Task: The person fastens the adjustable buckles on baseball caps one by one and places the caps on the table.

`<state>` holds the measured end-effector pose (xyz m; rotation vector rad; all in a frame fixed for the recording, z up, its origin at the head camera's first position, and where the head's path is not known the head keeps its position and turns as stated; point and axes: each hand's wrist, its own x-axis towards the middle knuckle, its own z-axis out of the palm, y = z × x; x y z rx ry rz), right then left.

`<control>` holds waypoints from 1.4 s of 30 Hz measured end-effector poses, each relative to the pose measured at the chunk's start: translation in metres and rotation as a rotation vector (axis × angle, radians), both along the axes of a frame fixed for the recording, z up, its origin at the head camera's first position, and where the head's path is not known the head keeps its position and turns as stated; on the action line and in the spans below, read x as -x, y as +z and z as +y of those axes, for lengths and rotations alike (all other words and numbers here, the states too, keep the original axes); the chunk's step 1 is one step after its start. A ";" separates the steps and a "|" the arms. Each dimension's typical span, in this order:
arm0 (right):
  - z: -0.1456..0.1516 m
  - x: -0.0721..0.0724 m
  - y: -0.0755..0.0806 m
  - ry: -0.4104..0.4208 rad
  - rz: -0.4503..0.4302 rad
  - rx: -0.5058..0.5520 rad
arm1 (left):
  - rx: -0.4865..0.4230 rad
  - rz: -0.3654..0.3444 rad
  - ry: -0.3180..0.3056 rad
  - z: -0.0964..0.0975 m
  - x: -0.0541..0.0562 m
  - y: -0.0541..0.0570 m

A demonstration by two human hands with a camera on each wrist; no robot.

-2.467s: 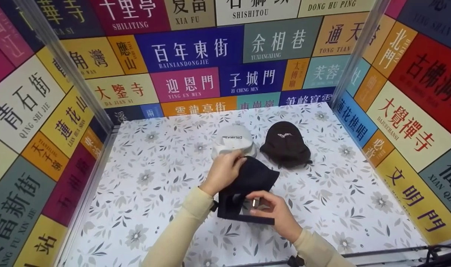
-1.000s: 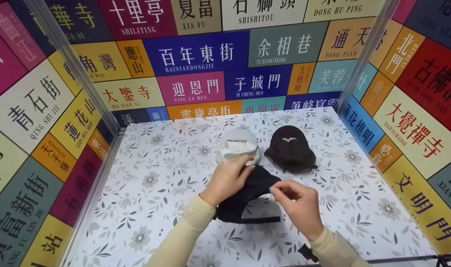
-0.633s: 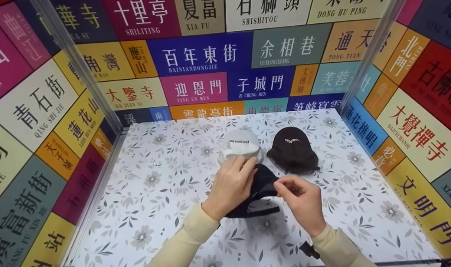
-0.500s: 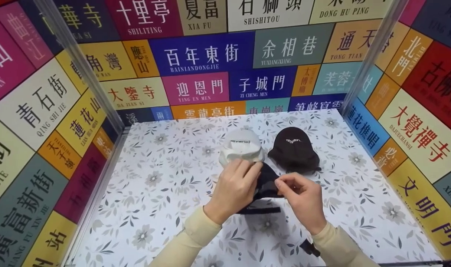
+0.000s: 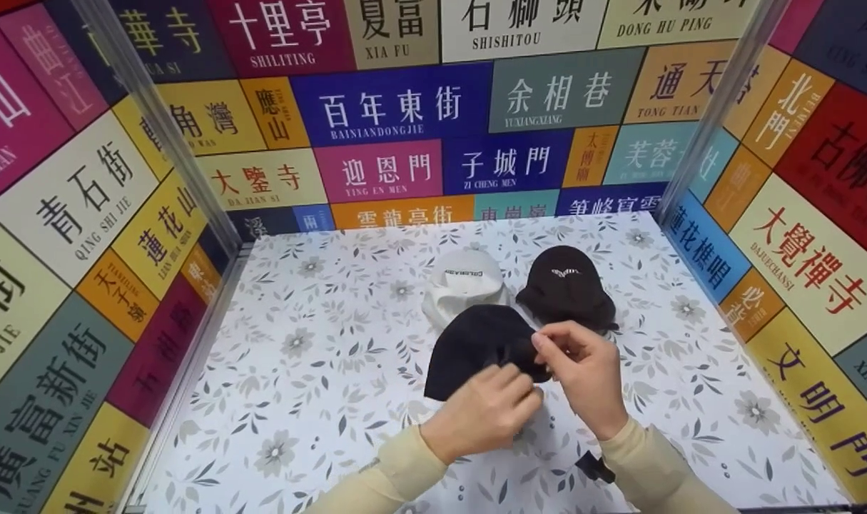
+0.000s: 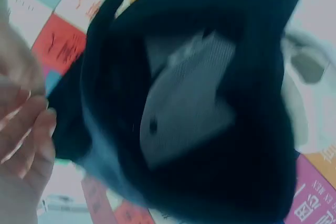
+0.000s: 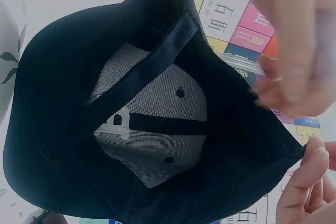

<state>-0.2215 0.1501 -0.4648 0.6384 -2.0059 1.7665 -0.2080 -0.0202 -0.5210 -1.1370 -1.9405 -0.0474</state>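
Observation:
A navy baseball cap (image 5: 469,343) is held above the table. My right hand (image 5: 583,378) pinches its edge between thumb and fingertips. In the right wrist view the right hand's fingertips (image 7: 314,169) grip a corner of the cap. There the cap's inside shows, with mesh lining and a back strap (image 7: 157,59). My left hand (image 5: 487,410), blurred, is just in front of the cap with loosely curled fingers. Nothing shows in its fingers. A white cap (image 5: 465,282) lies behind the navy one, and a dark brown cap (image 5: 563,285) lies to its right.
Beneath everything is a table (image 5: 297,385) with a grey floral cover. Panels with Chinese lettering (image 5: 394,103) enclose the back and both sides. A black strap (image 5: 594,467) hangs by the right wrist.
My left hand has let go of the navy cap's far side and moved nearer and to the right. The right hand keeps its pinch. More of the cap's crown now shows on the left.

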 end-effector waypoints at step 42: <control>0.005 0.012 0.004 0.040 -0.050 0.074 | -0.018 -0.344 0.189 0.014 0.004 -0.022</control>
